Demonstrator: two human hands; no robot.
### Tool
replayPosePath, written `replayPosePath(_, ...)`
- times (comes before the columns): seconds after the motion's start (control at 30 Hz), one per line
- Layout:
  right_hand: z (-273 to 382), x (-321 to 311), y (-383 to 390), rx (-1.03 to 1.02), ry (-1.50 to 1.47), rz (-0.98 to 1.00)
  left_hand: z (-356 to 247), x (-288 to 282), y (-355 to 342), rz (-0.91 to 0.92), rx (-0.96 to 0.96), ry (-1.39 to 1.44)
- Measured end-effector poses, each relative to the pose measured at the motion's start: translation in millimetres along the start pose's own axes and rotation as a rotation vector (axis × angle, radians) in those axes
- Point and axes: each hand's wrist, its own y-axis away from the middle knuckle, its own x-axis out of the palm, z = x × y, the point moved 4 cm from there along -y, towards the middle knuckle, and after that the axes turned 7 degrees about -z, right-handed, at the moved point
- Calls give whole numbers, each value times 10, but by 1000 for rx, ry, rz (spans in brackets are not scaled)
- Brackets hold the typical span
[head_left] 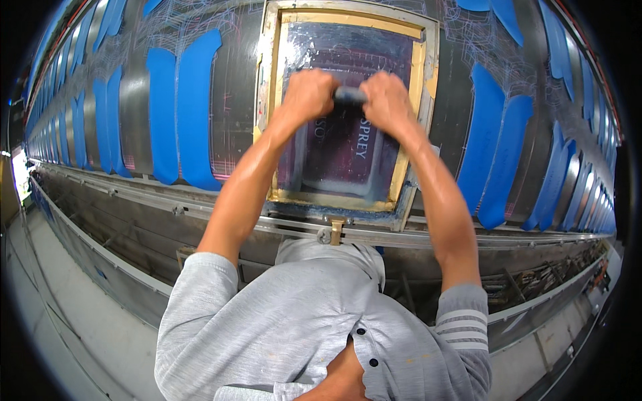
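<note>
A screen-printing frame (pixel 425 67) with tape-lined inner edges and a dark purple mesh with lettering lies in front of me. Across the upper middle of the mesh, my left hand (pixel 309 93) and my right hand (pixel 382 97) grip a dark, motion-blurred squeegee (pixel 349 95), one at each end, with the fingers wrapped round it. The squeegee's blade is mostly indistinct. Below the frame's near edge is a brass-coloured clamp (pixel 337 230) with a metal knob beside it.
Long dark boards (pixel 234 100) run left and right, bearing blue cut fabric pieces (pixel 164 113) in rows, more of them (pixel 488 140) at the right. A metal rail (pixel 154 187) runs along the near edge, above a trough and a pale floor (pixel 87 294).
</note>
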Motion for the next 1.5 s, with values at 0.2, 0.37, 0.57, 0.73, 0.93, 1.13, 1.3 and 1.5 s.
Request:
replayPosePath(0.2, 944, 104, 1402, 73, -145, 5, -564, 234, 1627, -20, -8, 206)
replayPosePath(0.37, 1017, 90, 1505, 106, -182, 99, -609, 191, 1710, 139, -76, 199)
replayPosePath(0.57, 26, -44, 120, 39, -2, 41, -95, -50, 71, 1, 6, 0)
replayPosePath(0.73, -446, -101, -527, 88, -7, 21, 109, -152, -653, -101, 7, -12)
replayPosePath(0.93, 161, 48, 432, -29, -4, -70, -197, 101, 406, -50, 37, 68)
replayPosePath(1.13, 1072, 79, 1683, 68, -155, -22, -740, 285, 1881, 4, -46, 188)
replayPosePath(1.3, 796, 81, 1318, 57, -146, 51, -555, 176, 1424, 173, -71, 128)
replayPosePath(1.5, -221, -65, -207, 87, -13, 72, 27, -121, -283, 9, -9, 36)
